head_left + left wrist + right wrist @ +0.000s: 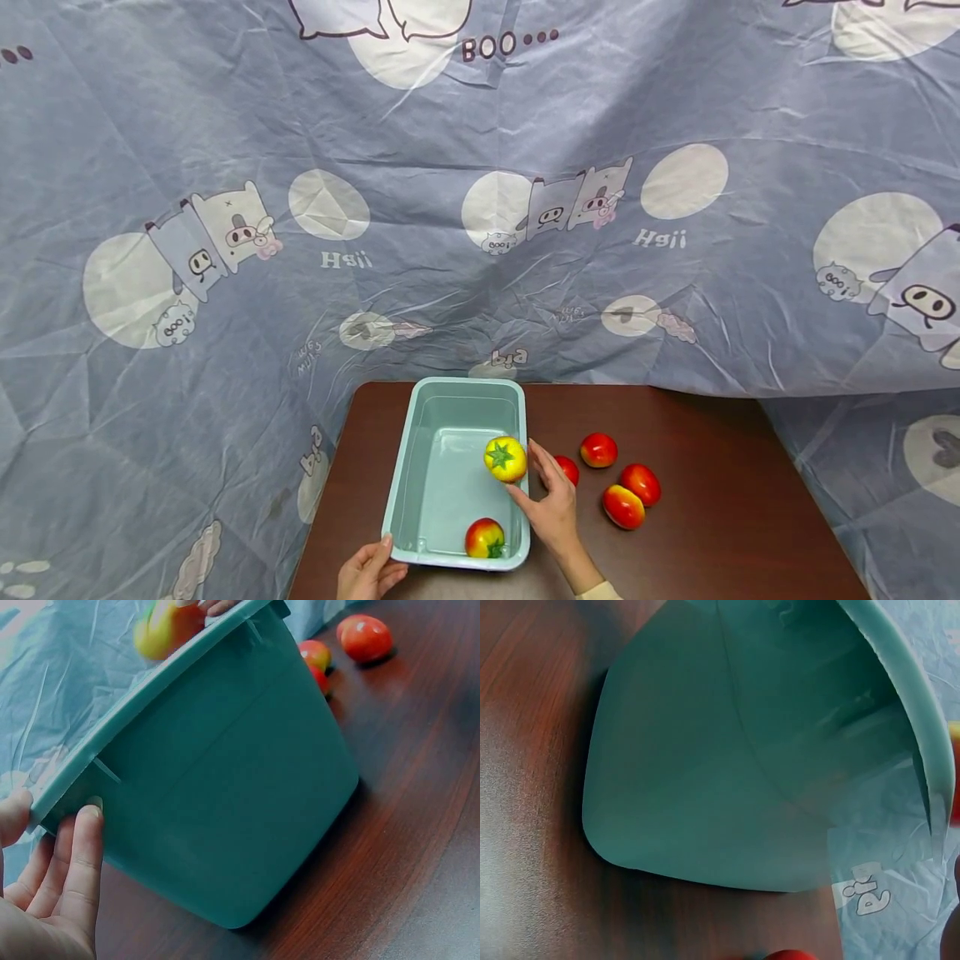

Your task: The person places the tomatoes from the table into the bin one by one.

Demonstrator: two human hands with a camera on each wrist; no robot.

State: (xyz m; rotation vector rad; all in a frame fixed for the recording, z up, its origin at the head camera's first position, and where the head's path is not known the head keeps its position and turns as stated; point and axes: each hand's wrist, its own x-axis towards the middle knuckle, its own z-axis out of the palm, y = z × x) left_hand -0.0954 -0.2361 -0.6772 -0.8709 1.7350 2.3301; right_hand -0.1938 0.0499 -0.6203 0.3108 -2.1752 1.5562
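Note:
A pale green plastic basin (pixel 457 563) stands on the table, its near side facing me. My left hand (pixel 367 571) pinches the rim at the near left corner, thumb on top and fingers (pixel 82 855) beneath in the left wrist view. Over the basin's right side, my right hand (pixel 553 508) holds a yellow and red tomato (pixel 505 458) between thumb and fingertips, its green star-shaped top showing. Another red and yellow tomato (pixel 483 537) lies inside at the near right corner. In the right wrist view the basin wall (pixel 705 765) hides most of the held tomato.
Right of the basin, several red tomatoes lie on the dark brown table (pixel 712 500): one (pixel 598 450) farther back, two (pixel 624 507) side by side, and one (pixel 567 471) partly behind my right hand. A blue-grey printed cloth (pixel 420 275) hangs behind the table.

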